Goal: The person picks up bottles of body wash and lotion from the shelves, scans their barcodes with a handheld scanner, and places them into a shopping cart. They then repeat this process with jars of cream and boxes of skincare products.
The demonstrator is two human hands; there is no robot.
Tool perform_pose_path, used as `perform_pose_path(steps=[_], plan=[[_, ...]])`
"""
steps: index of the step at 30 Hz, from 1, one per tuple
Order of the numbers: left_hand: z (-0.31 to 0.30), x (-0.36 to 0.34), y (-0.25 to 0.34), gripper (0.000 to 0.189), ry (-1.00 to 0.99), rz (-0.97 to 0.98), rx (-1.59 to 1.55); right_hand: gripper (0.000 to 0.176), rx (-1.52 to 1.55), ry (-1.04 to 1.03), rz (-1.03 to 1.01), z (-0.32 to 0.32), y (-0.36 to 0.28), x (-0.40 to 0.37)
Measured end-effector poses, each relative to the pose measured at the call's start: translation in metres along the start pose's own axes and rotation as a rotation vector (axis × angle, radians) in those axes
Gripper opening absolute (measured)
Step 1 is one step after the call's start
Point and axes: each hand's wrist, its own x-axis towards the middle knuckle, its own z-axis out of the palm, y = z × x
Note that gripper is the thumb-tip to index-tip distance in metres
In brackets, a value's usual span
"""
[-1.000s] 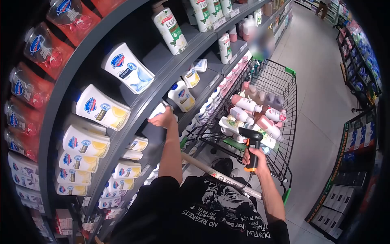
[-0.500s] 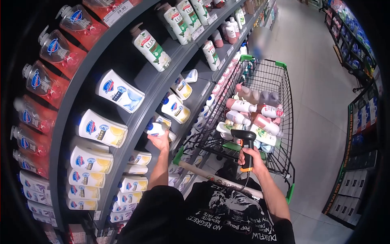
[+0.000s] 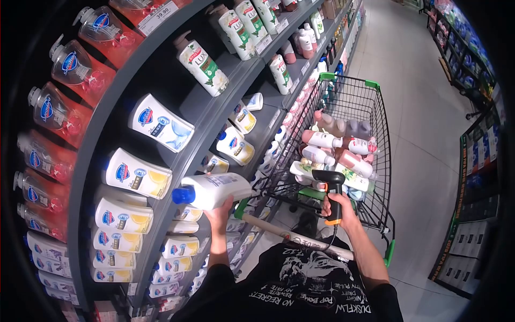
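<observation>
Room over the shopping cart (image 3: 372,84), shelving (image 3: 212,121) close on the left

On my feed, I have open aisle floor (image 3: 421,145) to the cart's right; shelving edges crowd the blue-capped bottle (image 3: 220,190) in the left hand (image 3: 219,216), while the barcode scanner (image 3: 334,198) and handle bar (image 3: 298,238) obstruct the near end

The blue-capped bottle (image 3: 228,190) is white with bluish print. The barcode scanner (image 3: 329,176) is black with orange trim. Green corners mark the black wire shopping cart (image 3: 371,84). White LUX pump bottles (image 3: 201,65) bear green label panels, while Safeguard pump bottles (image 3: 71,64) are translucent red with blue logos. The black T-shirt (image 3: 289,287) carries white graphics and lettering. The shelving (image 3: 230,102) is dark grey.
</observation>
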Motion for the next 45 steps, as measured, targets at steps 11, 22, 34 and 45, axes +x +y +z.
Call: perform_pose_path(steps=[11,22,34,45], plan=[[0.101,0.003,0.077,0.107,-0.500,-0.705,-1.758,0.049,-0.040,-0.182,-0.185,0.015,-0.016,-0.052],[0.115,0.008,0.083,0.085,-0.641,-1.062,-0.954,0.049,-0.881,-0.481,-0.547,0.038,-0.033,-0.081],[0.144,0.010,0.116,0.068,-0.663,-1.185,-0.651,0.042,-0.590,-0.443,-0.250,0.024,-0.028,-0.071],[0.216,0.075,0.066,0.059,-0.914,-1.150,-0.398,0.029,-0.172,-0.222,-0.210,-0.010,-0.015,-0.081]])
